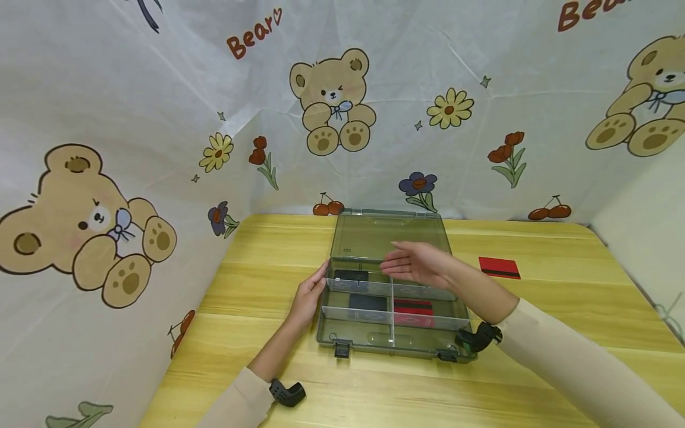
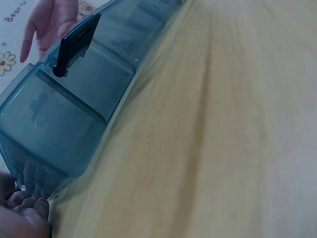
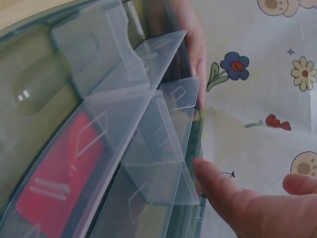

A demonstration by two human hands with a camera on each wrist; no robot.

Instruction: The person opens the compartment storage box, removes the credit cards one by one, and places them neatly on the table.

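Note:
A translucent green divided box [image 1: 382, 352] stands on the table with its lid [image 1: 387, 235] folded back. At its left side my left hand [image 1: 310, 294] holds the wall; in the left wrist view the curled fingers [image 2: 29, 210] meet the box's lower edge. My right hand [image 1: 417, 263] hovers over the rear compartments, fingers straight and pointing left, with nothing in it. A black card [image 1: 350, 276] lies in the rear left compartment and a dark blue one [image 1: 368, 303] in the middle left. The middle right compartment holds a red card with a dark stripe [image 1: 413, 307].
Another red card [image 1: 499, 267] with a dark stripe lies on the wooden table [image 1: 257, 261], right of the box. Clear dividers [image 1: 342, 312] split the box, and black latches [image 1: 342, 349] hang at its front. A bear-print cloth [image 1: 396, 77] covers the wall behind.

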